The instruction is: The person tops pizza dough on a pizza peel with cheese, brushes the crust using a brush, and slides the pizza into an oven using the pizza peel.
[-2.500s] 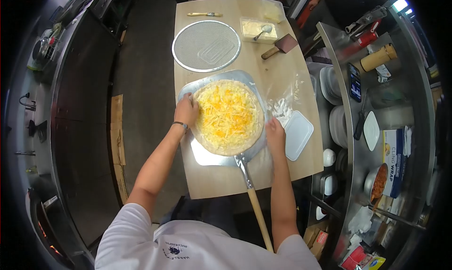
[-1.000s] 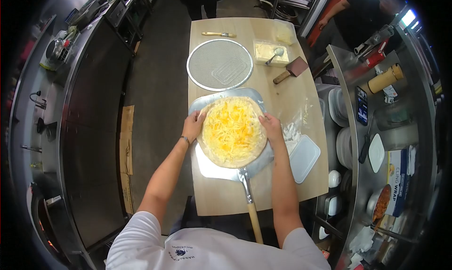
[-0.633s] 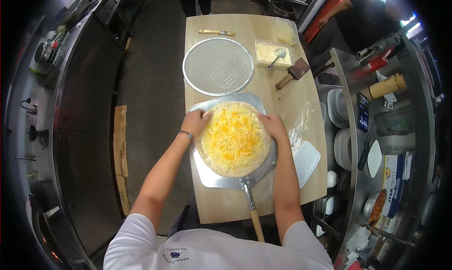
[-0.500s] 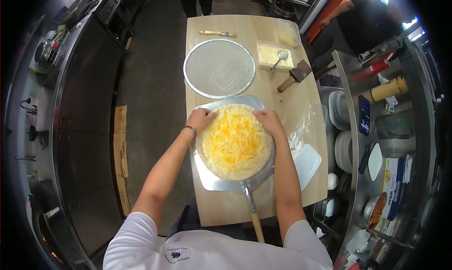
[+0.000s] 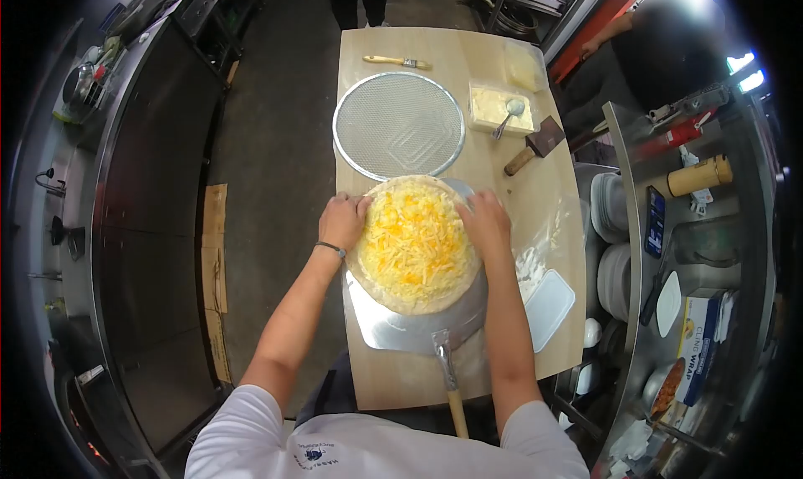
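A round pizza base covered with white and orange shredded cheese (image 5: 414,245) lies on a metal peel (image 5: 381,324), its far edge close to the round mesh screen (image 5: 399,126). My left hand (image 5: 344,219) grips the pizza's left edge, fingers bent. On the upper right edge, my right hand (image 5: 485,221) has its thumb and fingers at the dough. The peel's wooden handle (image 5: 457,414) points toward my body. More of the peel's near part shows below the pizza than of its far part.
On the wooden table (image 5: 385,389) are a brush (image 5: 396,62), a tub with a spoon (image 5: 501,109), a scraper (image 5: 535,145), scattered flour and a white lid (image 5: 549,310). A metal shelf with plates stands right. One person is beyond the table, another at the upper right.
The pizza has shifted away from me across the peel, toward the mesh screen. My right hand, earlier beside the peel, has come onto the pizza's edge. The view has shifted.
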Available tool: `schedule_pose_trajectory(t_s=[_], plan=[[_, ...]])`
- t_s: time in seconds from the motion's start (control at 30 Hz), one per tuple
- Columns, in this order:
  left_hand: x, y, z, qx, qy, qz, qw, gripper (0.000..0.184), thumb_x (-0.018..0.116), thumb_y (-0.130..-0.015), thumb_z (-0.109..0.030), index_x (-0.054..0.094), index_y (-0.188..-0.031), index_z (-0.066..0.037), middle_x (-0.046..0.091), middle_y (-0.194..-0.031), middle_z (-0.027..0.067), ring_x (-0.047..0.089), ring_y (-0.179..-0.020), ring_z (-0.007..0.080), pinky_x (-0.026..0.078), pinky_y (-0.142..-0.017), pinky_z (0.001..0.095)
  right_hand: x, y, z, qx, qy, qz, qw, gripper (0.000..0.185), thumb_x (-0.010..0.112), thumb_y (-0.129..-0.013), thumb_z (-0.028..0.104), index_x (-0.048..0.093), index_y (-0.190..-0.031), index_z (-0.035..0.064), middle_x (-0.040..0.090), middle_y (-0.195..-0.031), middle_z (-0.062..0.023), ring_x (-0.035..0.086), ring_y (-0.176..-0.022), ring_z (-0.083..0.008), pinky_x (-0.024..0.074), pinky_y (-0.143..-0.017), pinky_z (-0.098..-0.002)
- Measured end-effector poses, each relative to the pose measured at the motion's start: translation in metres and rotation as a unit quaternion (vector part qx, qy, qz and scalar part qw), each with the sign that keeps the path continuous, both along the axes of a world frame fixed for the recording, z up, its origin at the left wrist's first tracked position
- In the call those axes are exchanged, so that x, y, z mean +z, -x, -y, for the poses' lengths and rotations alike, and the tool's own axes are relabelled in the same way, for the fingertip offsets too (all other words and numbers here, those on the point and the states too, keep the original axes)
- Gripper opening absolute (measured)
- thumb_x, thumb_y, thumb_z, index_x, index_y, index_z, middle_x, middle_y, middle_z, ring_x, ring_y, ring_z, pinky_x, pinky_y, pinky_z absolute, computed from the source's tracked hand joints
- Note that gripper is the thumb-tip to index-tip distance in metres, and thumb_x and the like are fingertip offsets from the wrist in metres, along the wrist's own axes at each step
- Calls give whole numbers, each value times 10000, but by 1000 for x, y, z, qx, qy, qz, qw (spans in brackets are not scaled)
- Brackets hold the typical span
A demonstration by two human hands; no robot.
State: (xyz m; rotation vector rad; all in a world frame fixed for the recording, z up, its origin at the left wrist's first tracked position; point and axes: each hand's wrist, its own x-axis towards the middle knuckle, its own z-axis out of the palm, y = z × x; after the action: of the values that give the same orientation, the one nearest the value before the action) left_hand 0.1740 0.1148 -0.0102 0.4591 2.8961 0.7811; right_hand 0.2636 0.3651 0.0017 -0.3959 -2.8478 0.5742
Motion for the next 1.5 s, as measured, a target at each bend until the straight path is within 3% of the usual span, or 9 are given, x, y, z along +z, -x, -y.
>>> schedule_pose_trajectory(t_s=[0.17, 0.3, 0.4, 0.5, 0.63, 0.83, 0.97, 1.13, 1.5], plan=[[4, -3, 33, 15, -14, -50, 999, 338, 497, -908, -310, 651, -994, -22, 594, -986, 144, 554, -970, 311, 460, -816, 393, 54, -215, 8, -46, 208, 451, 866, 428, 628, -809, 424, 644, -955, 22, 667, -914, -162, 641, -840, -315, 486, -760, -401], [-24, -15, 54, 25, -150, -37, 988, 362, 484, -918, -307, 623, -1054, -2, 590, -1015, 157, 541, -996, 316, 435, -873, 367, -6, -423, 50, -95, 226, 500, 831, 918, 684, -626, 663, 495, -1237, 3, 564, -1200, -201, 566, -1073, -336, 455, -894, -400], [-36, -23, 44, 42, -172, 4, 984, 378, 458, -932, -311, 620, -1065, 3, 587, -1052, 180, 521, -1043, 317, 414, -907, 364, -91, -501, 102, -151, 584, 311, 735, 554, 752, -741, 311, 525, -1136, -5, 664, -925, -119, 638, -879, -214, 496, -814, -329], [-45, -24, 44, 80, -136, 22, 987, 406, 426, -943, -326, 612, -1084, 6, 572, -1100, 206, 498, -1084, 324, 394, -935, 371, -65, -470, 117, -211, 584, 378, 687, 260, 691, -778, 148, 576, -972, 18, 647, -773, -59, 617, -732, -165, 502, -692, -309], [-52, -42, 51, 59, -133, 72, 987, 431, 398, -949, -342, 606, -1103, 3, 557, -1134, 218, 485, -1099, 337, 381, -952, 376, -54, -497, 123, -153, 428, 252, 854, 100, 671, -750, 95, 599, -804, 51, 574, -645, -32, 552, -557, -124, 447, -527, -279], [-26, -114, 42, 42, -7, -37, 998, 430, 398, -940, -371, 612, -1121, -45, 545, -1168, 205, 451, -1166, 338, 372, -981, 389, -63, -532, 87, -188, 524, 376, 741, 251, 715, -748, 230, 609, -830, 18, 573, -590, -59, 553, -502, -150, 462, -508, -331], [-54, -84, 53, 60, -106, -28, 992, 440, 395, -940, -378, 618, -1096, -32, 556, -1153, 198, 473, -1135, 339, 383, -961, 389, -59, -507, 97, -88, 373, 266, 884, 248, 704, -733, 164, 587, -848, -23, 612, -683, -169, 614, -626, -274, 479, -601, -379], [4, -94, 84, 63, -123, -36, 990, 462, 390, -941, -385, 636, -979, 4, 613, -1026, 190, 514, -1031, 339, 405, -905, 398, -63, -503, 92, -37, 341, 248, 906, 259, 683, -727, 161, 584, -877, -26, 611, -706, -193, 619, -660, -327, 475, -613, -387], [167, -207, 354, 314, -204, -223, 900, 394, 425, -943, -335, 637, -954, -3, 619, -961, 188, 553, -951, 339, 423, -848, 397, 160, -371, 130, 228, 358, 403, 811, 250, 588, -846, 195, 560, -893, -49, 587, -824, -188, 554, -722, -259, 453, -624, -363]])
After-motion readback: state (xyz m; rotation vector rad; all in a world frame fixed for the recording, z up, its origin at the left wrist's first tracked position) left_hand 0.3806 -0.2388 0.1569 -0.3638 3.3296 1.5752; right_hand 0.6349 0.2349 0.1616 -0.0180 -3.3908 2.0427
